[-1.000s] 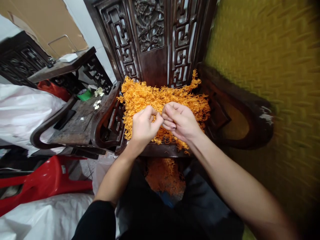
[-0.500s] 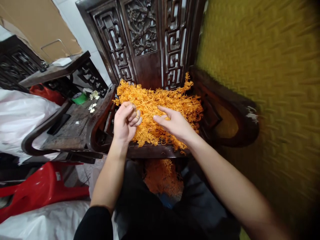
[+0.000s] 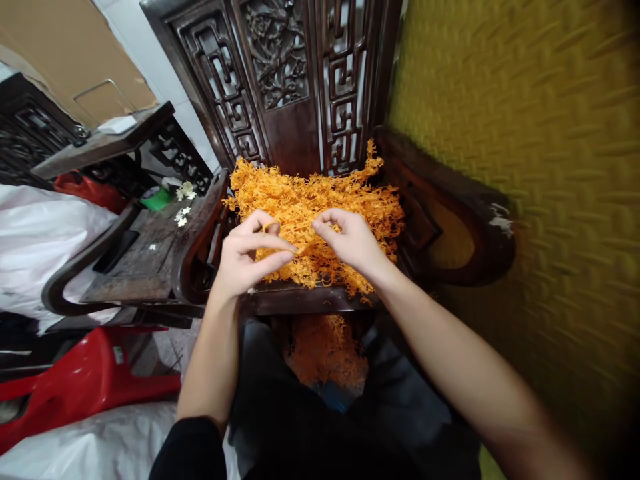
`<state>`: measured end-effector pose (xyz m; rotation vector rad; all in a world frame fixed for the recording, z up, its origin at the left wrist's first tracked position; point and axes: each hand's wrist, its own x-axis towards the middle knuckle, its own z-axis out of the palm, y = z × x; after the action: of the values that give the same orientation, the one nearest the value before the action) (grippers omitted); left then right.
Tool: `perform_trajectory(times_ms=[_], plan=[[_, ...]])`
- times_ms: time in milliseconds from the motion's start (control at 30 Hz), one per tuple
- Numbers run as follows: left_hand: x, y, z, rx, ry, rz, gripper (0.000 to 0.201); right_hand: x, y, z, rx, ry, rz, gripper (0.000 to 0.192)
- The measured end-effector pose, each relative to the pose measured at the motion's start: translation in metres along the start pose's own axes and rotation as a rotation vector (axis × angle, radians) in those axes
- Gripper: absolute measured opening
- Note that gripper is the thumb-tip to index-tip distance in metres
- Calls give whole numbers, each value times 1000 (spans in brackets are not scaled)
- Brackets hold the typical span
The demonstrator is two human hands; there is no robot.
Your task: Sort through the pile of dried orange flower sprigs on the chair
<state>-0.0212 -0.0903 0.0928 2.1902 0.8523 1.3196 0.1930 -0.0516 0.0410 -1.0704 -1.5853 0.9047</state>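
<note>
Pinching a thin orange strand between thumb and forefinger, the left hand point(image 3: 245, 257) hovers at the front left of the heap, its other fingers loosely curled. The right hand point(image 3: 353, 241) is close beside it, fingertips bent down and closed on a small tuft of the same material. Both hands work on the orange fibre heap point(image 3: 315, 200), which lies on the seat of a dark carved chair point(image 3: 295, 100), filling it from the backrest to the front edge.

This material looks very light, dry and springy, with many fine branching threads tangled together. I judge it fragile: a hard pull would probably break the threads, so it is better to take a small tuft at its thicker stem and tease it out gently. Some more orange fibre point(image 3: 327, 350) hangs or lies below the seat edge, between the person's knees.

Around the chair, the curved armrest point(image 3: 197, 230) stands just left of the left hand and narrows the space there. Further left is a low dark surface point(image 3: 145, 257) with small white flowers point(image 3: 183, 213) and a green object point(image 3: 157, 198). A red plastic stool point(image 3: 85, 380) lies lower left, near white sacks point(image 3: 40, 227). A yellow textured wall point(image 3: 525, 133) closes the right side.
</note>
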Motion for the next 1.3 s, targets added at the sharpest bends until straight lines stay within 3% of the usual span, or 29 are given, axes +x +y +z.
perform_trajectory(times_ms=[133, 233, 300, 367, 500, 533, 567, 767, 867, 1000, 1133, 1200, 1300], plan=[[-5, 11, -4, 461, -393, 90, 31, -2, -8, -6, 83, 105, -110, 18], [-8, 15, -9, 419, -470, 107, 38, -5, -13, -7, 95, 162, -191, 19], [-10, 14, -16, 258, -433, 114, 35, -7, -15, -7, 81, 196, -233, 20], [-12, 10, -24, 135, -300, 92, 33, -9, -17, -7, 69, 227, -264, 19], [-12, -5, -23, 63, 360, -84, 23, -13, -21, -7, 65, 259, -334, 15], [-10, -7, -18, 28, 478, -130, 17, -14, -22, -7, 60, 249, -357, 15], [-8, -9, -12, -15, 519, -177, 13, -15, -23, -7, 53, 228, -381, 14], [1, -3, 29, -222, 129, -447, 23, -20, -24, 1, 35, 32, -494, 13], [1, -4, 34, -298, 158, -495, 26, -19, -21, 2, 34, 28, -474, 13], [1, -8, 32, -426, 265, -537, 25, -13, -16, 0, 76, 157, -289, 26], [4, -7, 31, -660, 245, -642, 19, -10, -17, 0, 180, -21, -91, 41], [4, -5, 30, -726, 216, -672, 16, -12, -20, 3, 205, -115, -83, 38], [3, -6, 31, -773, 209, -705, 17, -15, -22, 8, 186, -143, -117, 33]])
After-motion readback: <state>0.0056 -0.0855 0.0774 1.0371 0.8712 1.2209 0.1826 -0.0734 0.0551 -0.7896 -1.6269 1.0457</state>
